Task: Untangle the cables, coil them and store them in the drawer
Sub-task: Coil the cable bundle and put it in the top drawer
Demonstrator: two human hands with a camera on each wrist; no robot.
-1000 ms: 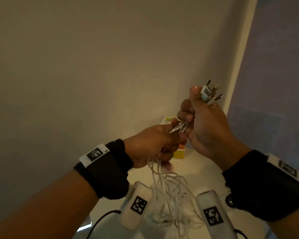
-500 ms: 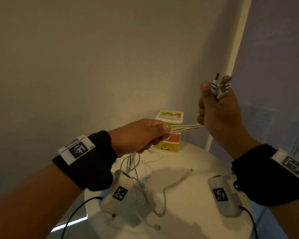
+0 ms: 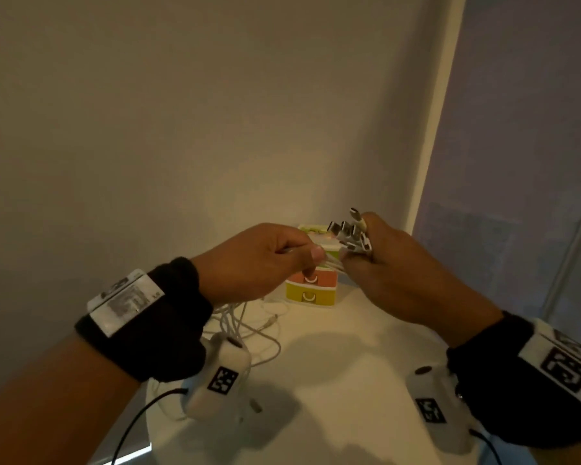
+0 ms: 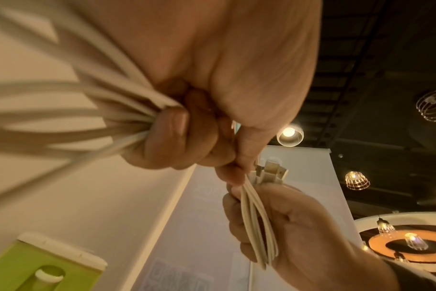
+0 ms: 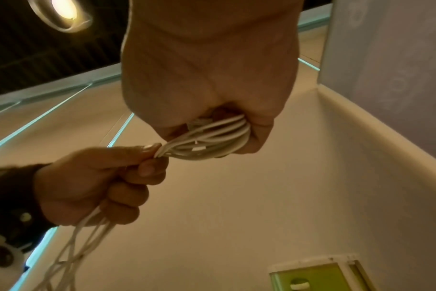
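Note:
Both hands hold a bundle of white cables above the table. My right hand grips the bundle just below the metal plugs, which stick up past its thumb. My left hand grips the same strands right beside it, fingers curled round them. The loose cable ends hang from the left fist and trail on the white table. The small drawer unit, with orange and yellow drawers, stands behind the hands; its drawers are closed.
The table sits in a corner between a beige wall and a grey panel. Wrist cameras hang below both wrists, the right one near the table top.
The hands, about a hand's width apart half a second ago with cable stretched between them, have come together. Both have dropped lower, in front of the drawer unit.

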